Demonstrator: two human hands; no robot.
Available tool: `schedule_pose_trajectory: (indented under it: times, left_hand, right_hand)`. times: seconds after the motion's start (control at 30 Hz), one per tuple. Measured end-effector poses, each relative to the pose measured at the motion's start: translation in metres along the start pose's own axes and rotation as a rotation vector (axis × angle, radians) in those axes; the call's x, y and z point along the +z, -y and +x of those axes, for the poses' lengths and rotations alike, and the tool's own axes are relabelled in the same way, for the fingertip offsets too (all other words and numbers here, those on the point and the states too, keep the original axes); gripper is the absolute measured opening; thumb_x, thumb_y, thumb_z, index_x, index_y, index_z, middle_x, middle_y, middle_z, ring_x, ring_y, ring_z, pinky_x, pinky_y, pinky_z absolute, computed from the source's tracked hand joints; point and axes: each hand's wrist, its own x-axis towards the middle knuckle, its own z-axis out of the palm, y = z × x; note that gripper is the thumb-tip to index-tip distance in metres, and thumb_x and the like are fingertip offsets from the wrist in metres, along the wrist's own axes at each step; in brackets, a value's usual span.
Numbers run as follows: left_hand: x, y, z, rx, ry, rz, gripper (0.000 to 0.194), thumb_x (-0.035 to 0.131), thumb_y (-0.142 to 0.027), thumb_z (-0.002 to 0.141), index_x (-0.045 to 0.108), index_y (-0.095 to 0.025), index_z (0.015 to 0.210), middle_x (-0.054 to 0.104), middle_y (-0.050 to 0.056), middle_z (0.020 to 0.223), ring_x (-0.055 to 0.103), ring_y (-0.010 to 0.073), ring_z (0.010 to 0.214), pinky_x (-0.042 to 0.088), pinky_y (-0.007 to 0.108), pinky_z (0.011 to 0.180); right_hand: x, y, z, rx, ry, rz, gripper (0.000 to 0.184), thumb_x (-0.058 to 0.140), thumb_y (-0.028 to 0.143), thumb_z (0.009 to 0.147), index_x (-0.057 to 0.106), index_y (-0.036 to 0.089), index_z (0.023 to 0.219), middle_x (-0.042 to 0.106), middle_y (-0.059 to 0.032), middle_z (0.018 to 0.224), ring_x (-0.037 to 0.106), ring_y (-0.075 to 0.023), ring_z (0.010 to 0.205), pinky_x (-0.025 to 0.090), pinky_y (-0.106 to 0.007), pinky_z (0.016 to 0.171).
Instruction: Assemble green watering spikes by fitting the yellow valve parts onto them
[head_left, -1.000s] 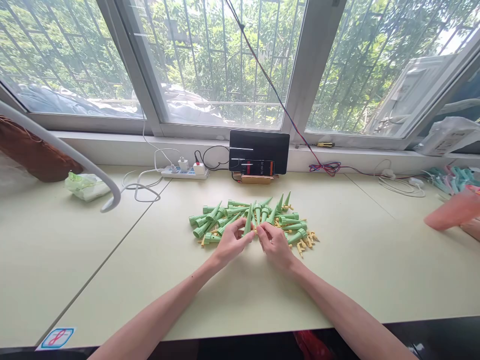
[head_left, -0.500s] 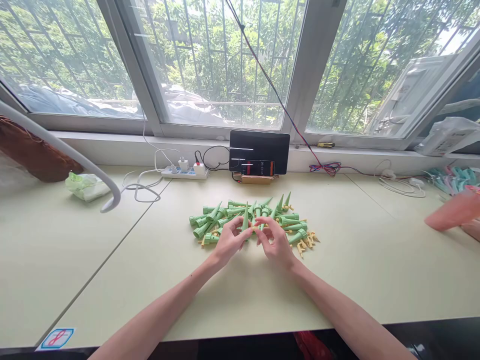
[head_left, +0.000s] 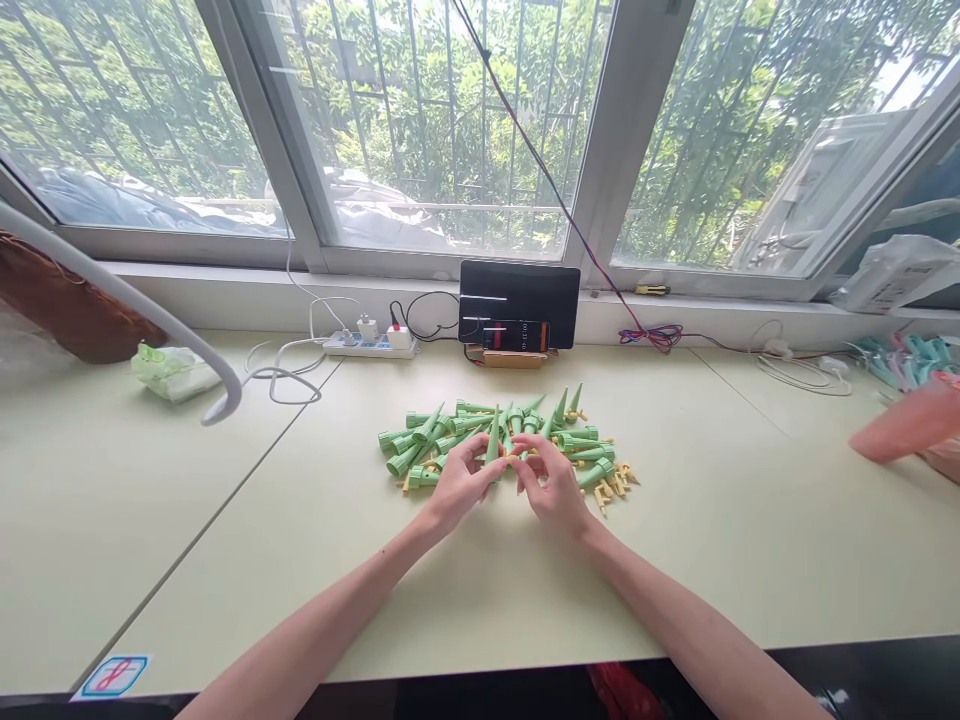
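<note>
My left hand (head_left: 463, 478) is closed on a green plastic spike (head_left: 493, 436), which stands nearly upright with its point up. Between the fingertips of my right hand (head_left: 551, 483) is a small yellow piece (head_left: 510, 459), touching the side of the spike; the fingers hide most of it. Behind and around both hands spreads a pile of similar green spikes (head_left: 424, 434), each with a wide ribbed collar. Small yellow plastic valve-like pieces (head_left: 616, 484) lie loose at the pile's right edge, and more show among the spikes.
A dark tablet (head_left: 517, 285) with a phone (head_left: 516, 336) before it stands at the back. Left of it are a power strip (head_left: 371, 346) and white cables. A white curved tube (head_left: 135, 290) reaches over the table's left. A pink item (head_left: 904, 425) lies far right.
Almost nothing differs. The green spike has shifted very slightly to the right, and both hands keep their grip in nearly the same place.
</note>
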Motion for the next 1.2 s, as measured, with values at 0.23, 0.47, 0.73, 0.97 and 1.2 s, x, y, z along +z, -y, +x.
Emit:
schedule_pose_trajectory:
  times: [0.23, 0.47, 0.73, 0.97, 1.2]
  left_hand:
    - [-0.0002, -0.0007, 0.0000, 0.001, 0.005, 0.012, 0.025, 0.070, -0.038, 0.078, 0.059, -0.017, 0.086, 0.046, -0.007, 0.061, 0.040, 0.0034, 0.041, 0.033, 0.016, 0.037]
    - [-0.0007, 0.0011, 0.0000, 0.021, 0.023, 0.027, 0.025, 0.070, -0.039, 0.080, 0.058, -0.017, 0.086, 0.045, -0.007, 0.062, 0.039, 0.0029, 0.041, 0.033, 0.016, 0.037]
    - [-0.0015, 0.0047, 0.0002, 0.082, 0.031, 0.087, 0.027, 0.067, -0.041, 0.081, 0.059, -0.017, 0.089, 0.051, -0.003, 0.075, 0.042, 0.0035, 0.046, 0.035, 0.017, 0.040]
    - [-0.0011, 0.0032, -0.0009, 0.159, 0.029, 0.148, 0.028, 0.065, -0.044, 0.083, 0.059, -0.017, 0.089, 0.054, -0.001, 0.081, 0.046, 0.0056, 0.053, 0.036, 0.018, 0.045]
    - [-0.0019, 0.0077, -0.0009, 0.251, 0.032, 0.227, 0.022, 0.061, -0.039, 0.087, 0.059, -0.017, 0.092, 0.058, 0.000, 0.085, 0.054, 0.0083, 0.062, 0.039, 0.020, 0.053]
  right_hand:
    - [0.0006, -0.0023, 0.0003, 0.030, -0.009, 0.005, 0.021, 0.052, 0.033, 0.096, 0.056, 0.022, 0.113, 0.060, -0.0034, 0.092, 0.056, -0.0092, 0.052, 0.048, -0.025, 0.048]
    - [-0.0003, -0.0028, 0.0009, 0.047, -0.004, 0.008, 0.019, 0.052, 0.034, 0.096, 0.055, 0.021, 0.109, 0.058, -0.0027, 0.089, 0.052, -0.0085, 0.050, 0.043, -0.023, 0.045]
    - [-0.0008, 0.0016, 0.0007, 0.045, -0.003, 0.007, 0.016, 0.051, 0.033, 0.096, 0.054, 0.020, 0.106, 0.055, -0.0009, 0.084, 0.049, -0.0082, 0.050, 0.036, -0.022, 0.046]
    - [-0.0016, 0.0022, 0.0005, 0.065, 0.008, 0.031, 0.016, 0.051, 0.034, 0.096, 0.054, 0.022, 0.105, 0.054, -0.0006, 0.083, 0.047, -0.0091, 0.051, 0.034, -0.023, 0.046]
    - [-0.0024, 0.0021, 0.0001, 0.087, 0.011, 0.059, 0.014, 0.051, 0.034, 0.096, 0.054, 0.023, 0.104, 0.055, -0.0003, 0.083, 0.045, -0.0094, 0.051, 0.033, -0.023, 0.045]
